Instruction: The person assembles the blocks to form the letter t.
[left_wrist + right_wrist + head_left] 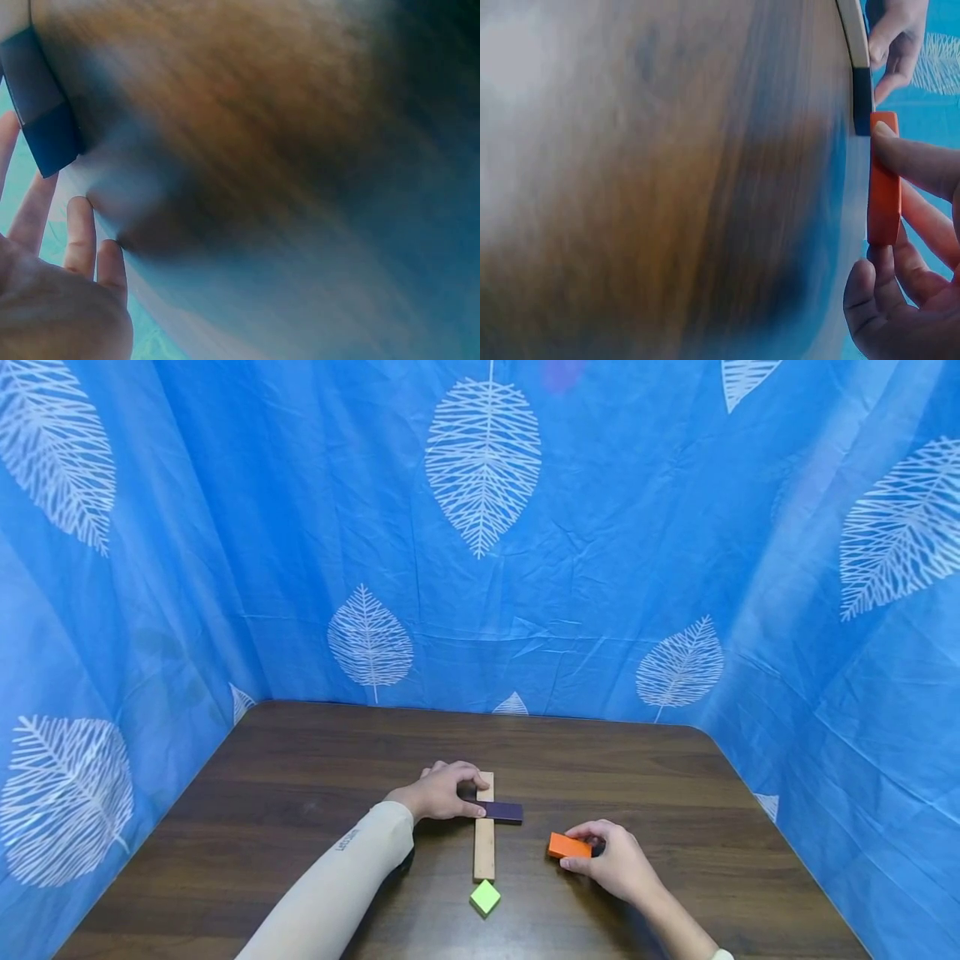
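Note:
My left hand [442, 791] pinches the left end of a dark purple block [504, 812] between thumb and fingers. That block lies crosswise over light wooden plank [484, 852]; whether the wood is one piece or two beneath it, I cannot tell. In the left wrist view the dark block [41, 105] shows at the upper left, beside spread fingers. To the right, my right hand [618, 864] grips an orange block [570, 845], thumb on the near side. The right wrist view shows the orange block [885, 187] held at its edges. A lime-green block [485, 898] sits cornerwise at the plank's near end.
All of this is on a dark brown wood-grain table [315, 760]. A blue curtain [585, 568] with white leaf prints hangs behind the table and along both sides.

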Available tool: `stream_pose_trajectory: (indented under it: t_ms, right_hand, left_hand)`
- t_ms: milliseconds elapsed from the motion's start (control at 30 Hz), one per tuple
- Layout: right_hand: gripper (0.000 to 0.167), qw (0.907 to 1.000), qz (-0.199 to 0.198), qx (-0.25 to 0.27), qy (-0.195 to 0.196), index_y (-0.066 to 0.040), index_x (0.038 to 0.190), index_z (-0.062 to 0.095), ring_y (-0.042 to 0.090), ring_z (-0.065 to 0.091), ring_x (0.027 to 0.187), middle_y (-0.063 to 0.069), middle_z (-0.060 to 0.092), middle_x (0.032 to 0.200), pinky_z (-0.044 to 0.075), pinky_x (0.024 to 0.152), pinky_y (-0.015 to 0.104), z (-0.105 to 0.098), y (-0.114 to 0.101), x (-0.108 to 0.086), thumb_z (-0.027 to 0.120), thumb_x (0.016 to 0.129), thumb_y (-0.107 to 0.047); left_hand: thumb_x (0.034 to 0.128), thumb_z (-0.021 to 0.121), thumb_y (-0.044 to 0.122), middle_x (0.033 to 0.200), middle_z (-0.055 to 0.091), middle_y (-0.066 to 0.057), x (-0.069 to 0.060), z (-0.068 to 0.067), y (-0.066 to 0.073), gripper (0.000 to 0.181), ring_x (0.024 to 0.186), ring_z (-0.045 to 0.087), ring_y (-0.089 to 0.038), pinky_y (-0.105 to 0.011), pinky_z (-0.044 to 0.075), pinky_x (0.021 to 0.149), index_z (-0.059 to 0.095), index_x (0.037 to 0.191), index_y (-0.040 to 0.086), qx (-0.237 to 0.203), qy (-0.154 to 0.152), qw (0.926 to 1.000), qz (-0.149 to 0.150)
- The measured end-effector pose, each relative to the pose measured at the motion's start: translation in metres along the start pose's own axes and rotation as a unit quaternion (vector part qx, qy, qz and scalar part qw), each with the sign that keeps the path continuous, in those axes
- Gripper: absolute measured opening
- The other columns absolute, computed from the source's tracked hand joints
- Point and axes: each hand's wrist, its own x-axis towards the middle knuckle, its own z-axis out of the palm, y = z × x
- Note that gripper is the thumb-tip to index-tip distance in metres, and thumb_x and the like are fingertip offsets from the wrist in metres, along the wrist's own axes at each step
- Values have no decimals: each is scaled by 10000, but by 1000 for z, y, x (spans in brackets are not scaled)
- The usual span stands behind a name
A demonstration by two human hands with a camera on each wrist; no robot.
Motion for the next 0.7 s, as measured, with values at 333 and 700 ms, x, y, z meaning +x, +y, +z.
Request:
stream_pose_trajectory:
  t_ms: [333, 700]
  right_hand:
    - [337, 9945, -705, 196, -752, -143, 970, 765, 166, 525, 802, -41, 623, 908, 435, 681, 292, 8, -9, -9, 938, 698, -238]
    - [321, 9848, -1176, 353, -1225, -154, 938, 763, 82, 540, 757, -66, 612, 863, 450, 667, 262, 23, -22, -16, 943, 680, -219]
  left_hand:
    - [842, 832, 361, 1419, 538, 8, -1, 2, 0, 347, 1240, 410, -286, -546, 258, 1049, 716, 1158, 278, -33, -3, 10000, -45]
    - [843, 826, 379, 1436, 526, -8, -1, 0, 2, 363, 1240, 404, -289, -537, 269, 1043, 719, 1174, 277, 47, -9, 10000, -76]
